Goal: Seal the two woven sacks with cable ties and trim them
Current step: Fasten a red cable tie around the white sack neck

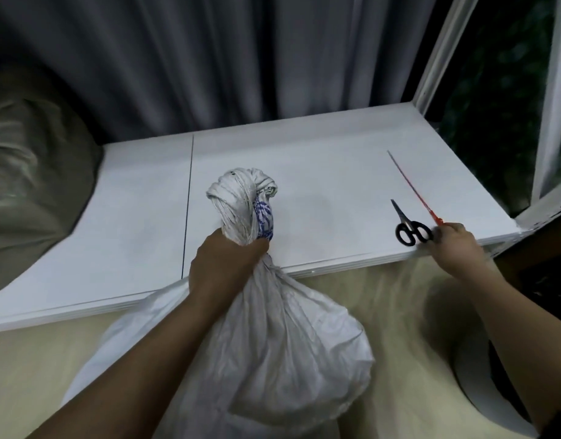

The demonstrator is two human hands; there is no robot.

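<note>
While left hand (223, 261) grips sack neck (250, 213), right hand (456, 248) pinches tie (414, 188)

Your bench (320, 160) has open surface between the sack (273, 327) neck and the scissors (410, 228), and more to the left of the black tie (188, 198). The sack neck, held in your left hand (222, 264), blocks the middle front edge. Scissors and the red tie (414, 188) crowd the right corner by your right hand (456, 248). A grey sack (29, 172) bounds the left; the curtain (209, 58) closes the back.
</note>
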